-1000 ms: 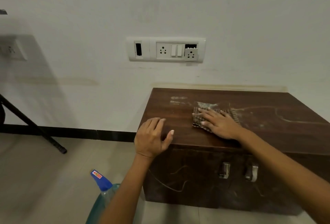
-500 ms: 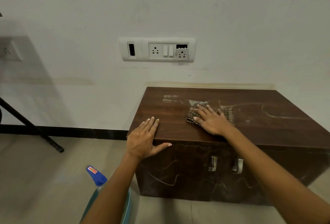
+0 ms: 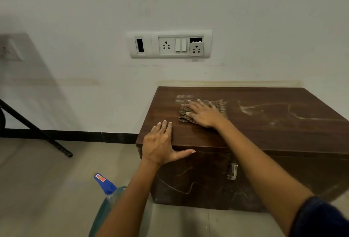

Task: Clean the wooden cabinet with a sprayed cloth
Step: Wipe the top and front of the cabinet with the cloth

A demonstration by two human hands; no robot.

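Wooden cabinet point(image 3: 264, 123): left hand point(image 3: 160, 145) flat at front-left edge, right hand point(image 3: 204, 114) fingers spread pressing cloth point(image 3: 219, 105)

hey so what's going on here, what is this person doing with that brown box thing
A person is wiping the top of a wooden cabinet. The right hand lies flat on a checked cloth, pressing it onto the dusty top. The left hand is spread flat on the front left edge, apparently bracing. Dust streaks show to the right of the cloth. A spray bottle stands on the floor beside the cabinet, partly hidden by the left arm.
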